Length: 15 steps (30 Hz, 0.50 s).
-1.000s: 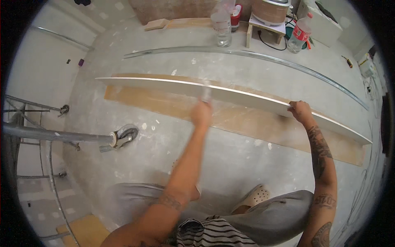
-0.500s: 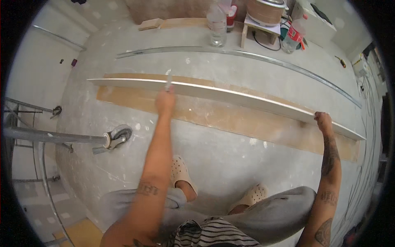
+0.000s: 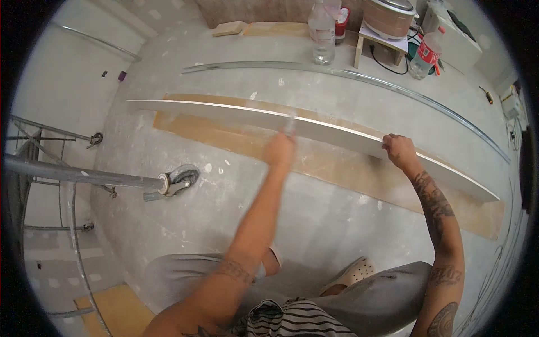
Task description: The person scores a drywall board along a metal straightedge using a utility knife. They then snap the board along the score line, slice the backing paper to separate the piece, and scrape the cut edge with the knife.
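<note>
White strip (image 3: 337, 134) looks to be getting its top edge worked in the head view: left hand (image 3: 279, 150) has fingers wrapped round a blurry tool (image 3: 291, 121) near one o'clock, right hand (image 3: 402, 151) pinches the edge near three. Another stroke probably wants that pinch steady. Strip's long, thin, edge-up over a brown board (image 3: 337, 167), ten o'clock to past three.

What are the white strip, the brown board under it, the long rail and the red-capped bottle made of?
White strip: maybe plasterboard or painted board; smooth, matte, thin white edge.
Brown board: probably wood-based; tan, faint sheen, pale smudges.
Rail: likely bare metal; grey with bright highlights.
Bottle: likely clear plastic; see-through body.
</note>
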{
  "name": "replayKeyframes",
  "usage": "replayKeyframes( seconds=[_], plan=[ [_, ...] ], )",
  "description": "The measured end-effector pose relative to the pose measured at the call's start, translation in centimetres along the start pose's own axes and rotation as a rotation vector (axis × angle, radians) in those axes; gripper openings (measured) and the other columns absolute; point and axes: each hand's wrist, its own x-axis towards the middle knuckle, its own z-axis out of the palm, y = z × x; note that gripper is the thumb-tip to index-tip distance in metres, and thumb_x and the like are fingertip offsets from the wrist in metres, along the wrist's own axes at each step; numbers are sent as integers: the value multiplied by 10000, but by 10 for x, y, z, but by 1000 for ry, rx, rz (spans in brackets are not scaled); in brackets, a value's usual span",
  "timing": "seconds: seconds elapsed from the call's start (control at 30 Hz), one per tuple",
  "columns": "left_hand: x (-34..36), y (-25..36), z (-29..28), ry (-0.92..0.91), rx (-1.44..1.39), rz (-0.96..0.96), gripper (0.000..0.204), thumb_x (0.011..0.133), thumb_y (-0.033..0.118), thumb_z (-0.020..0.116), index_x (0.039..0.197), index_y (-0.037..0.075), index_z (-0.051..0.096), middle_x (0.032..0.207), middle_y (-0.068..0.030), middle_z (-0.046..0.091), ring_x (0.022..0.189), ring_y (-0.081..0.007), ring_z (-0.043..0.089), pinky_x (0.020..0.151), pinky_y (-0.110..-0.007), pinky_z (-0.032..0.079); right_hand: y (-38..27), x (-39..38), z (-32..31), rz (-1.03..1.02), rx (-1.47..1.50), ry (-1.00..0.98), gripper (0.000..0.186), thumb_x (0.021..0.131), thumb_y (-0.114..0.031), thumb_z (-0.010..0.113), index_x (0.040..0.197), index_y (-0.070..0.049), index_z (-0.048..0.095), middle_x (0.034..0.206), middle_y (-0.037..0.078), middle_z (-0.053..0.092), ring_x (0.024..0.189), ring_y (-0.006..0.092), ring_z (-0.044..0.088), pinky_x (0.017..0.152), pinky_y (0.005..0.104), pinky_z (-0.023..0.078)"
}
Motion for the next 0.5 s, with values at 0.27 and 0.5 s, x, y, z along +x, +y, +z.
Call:
replayKeyframes(
  seconds=[0.27,0.5],
  plan=[
    [11,13,2,-127,-80,11,589,896,545,505,1147,18,587,945,-246,662,934,-418,628,806,-504,490,80,-60,-12,230,99,-5,222,789,-174,681,988,-87,634,994,162,657,910,373,621,781,454,492],
    [153,-177,-92,89,41,-208,595,916,537,464,1144,1,583,1061,-248,646,991,-418,620,840,-498,485,183,-124,-23,395,42,77,251,774,-115,689,994,-53,585,1006,159,622,910,387,600,778,455,479]
  ],
)
